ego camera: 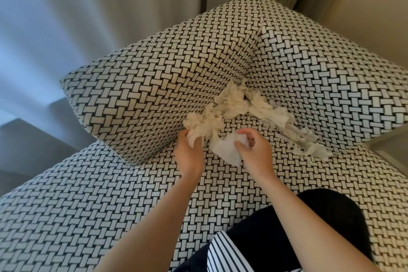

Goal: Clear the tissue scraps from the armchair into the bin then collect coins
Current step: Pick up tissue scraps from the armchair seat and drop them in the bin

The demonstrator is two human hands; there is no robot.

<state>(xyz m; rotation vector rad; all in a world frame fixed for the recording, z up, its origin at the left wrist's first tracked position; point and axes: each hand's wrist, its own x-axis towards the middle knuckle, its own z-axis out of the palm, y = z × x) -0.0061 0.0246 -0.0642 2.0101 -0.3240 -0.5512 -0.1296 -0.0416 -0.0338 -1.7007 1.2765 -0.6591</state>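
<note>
Left hand (190, 154): fingers curled round a cream clump at the near-left end of the tissue scraps (234, 104), close against the foot of the left panel (165, 68) of the armchair (66, 227).
Right hand (255, 152): thumb and fingers pinch a flat white piece (225, 150), held just above the seat (220, 187), just beside the left hand but apart from it.
Where the scraps lie: heaped in the corner where the left panel, the right panel (331, 68) and the seat meet, beyond both hands. From there a ragged tail runs out along the foot of the right panel.
Long axis: the trail bends at the corner. One short leg comes down to the left hand; the longer leg slants away to the right and toward the seat's front edge.
Nearer hand: the right hand is nearer the long tail, which ends off to its right. The left hand grips the end of the short leg.
Bin: not in view.
Coins: none that I can make out.
Step, as I judge it: gathering, early on, since most of the scraps lie loose on the armchair.
Next move, as I judge it: sweep the right hand outward to the tail's far end and rake it back toward the corner, so both hands close on one bundle.
Risk: thin shreds may tear or drop as the bundle is lifted.
</note>
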